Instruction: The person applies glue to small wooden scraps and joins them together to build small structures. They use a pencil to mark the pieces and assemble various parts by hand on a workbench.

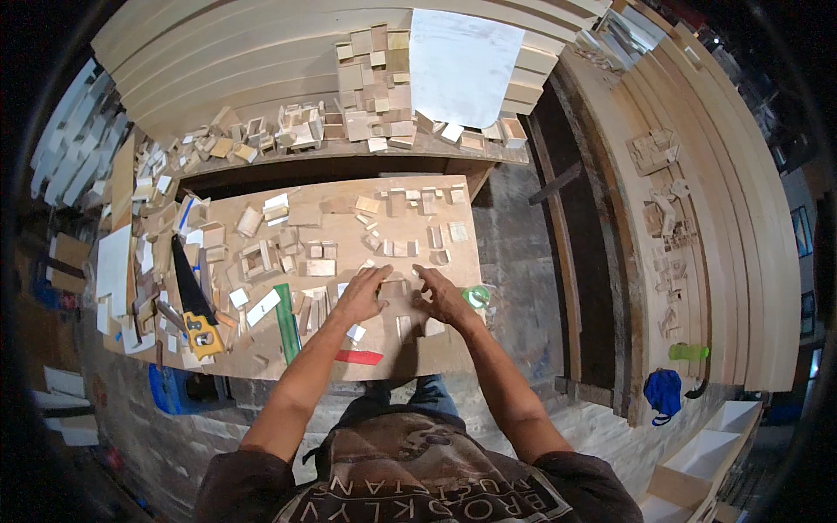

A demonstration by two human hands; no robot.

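- Workshop walls of long pale boards [218, 61] curve round the far side; a white panel [466, 70] leans there, just right of a tall stack of small wooden blocks [375, 83];
- Below them runs a far shelf [514, 152], crowded at left and middle with little wooden pieces;
- Nearer now, the plywood counter [462, 261], busy all over its left half with offcuts;
- And here come the hands, side by side over the near right part; the left hand [366, 295] sits half wide, thumb well apart from its fingers;
- The right hand [442, 296] faces it, fingers bent inward, a pale speck at the tips; whether it pinches that, I cannot tell;
- Between the two lies a small wooden block [395, 286], flat on the counter, other little wooden pieces [401, 248] grouped just beyond;
- Over to the left, a handsaw [193, 296] with a yellow handle points away; nearer the left forearm, a green strip [287, 324] stands out;
- Near edge, a red piece [359, 356] beside that forearm; and just right of the right hand, a green round item [476, 297], its kind unclear.
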